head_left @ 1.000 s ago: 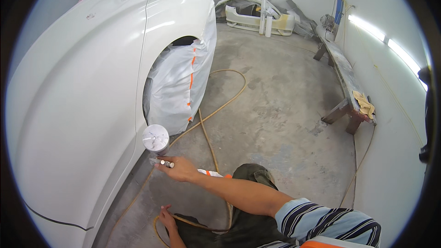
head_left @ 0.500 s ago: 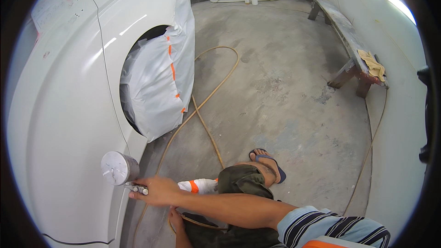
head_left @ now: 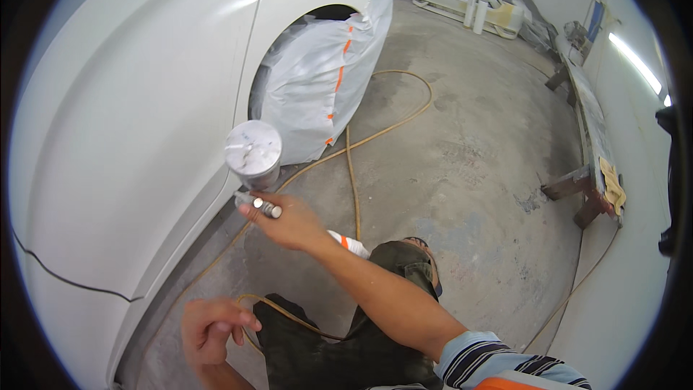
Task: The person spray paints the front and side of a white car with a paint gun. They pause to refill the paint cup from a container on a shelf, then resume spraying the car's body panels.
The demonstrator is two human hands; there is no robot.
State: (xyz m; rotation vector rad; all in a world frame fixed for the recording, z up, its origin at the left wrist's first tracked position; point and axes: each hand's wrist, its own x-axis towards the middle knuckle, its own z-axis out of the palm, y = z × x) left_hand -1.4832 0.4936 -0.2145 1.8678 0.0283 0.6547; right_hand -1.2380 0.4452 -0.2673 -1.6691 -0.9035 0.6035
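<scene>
Striped light-blue sleeve (head_left: 473,361), olive shorts (head_left: 310,357)

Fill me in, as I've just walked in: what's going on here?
A person's right hand grips a spray gun with a lidded cup, held beside a white car, near pale sheeting at the wheel arch. The left hand is half curled near a tan hose; whether they touch is unclear.

White car body (head_left: 144,130), silver spray gun (head_left: 259,204), tan hose (head_left: 354,188), light-blue sleeve (head_left: 462,355) with dark stripes, olive shorts (head_left: 325,365), grey floor (head_left: 484,152)
</scene>
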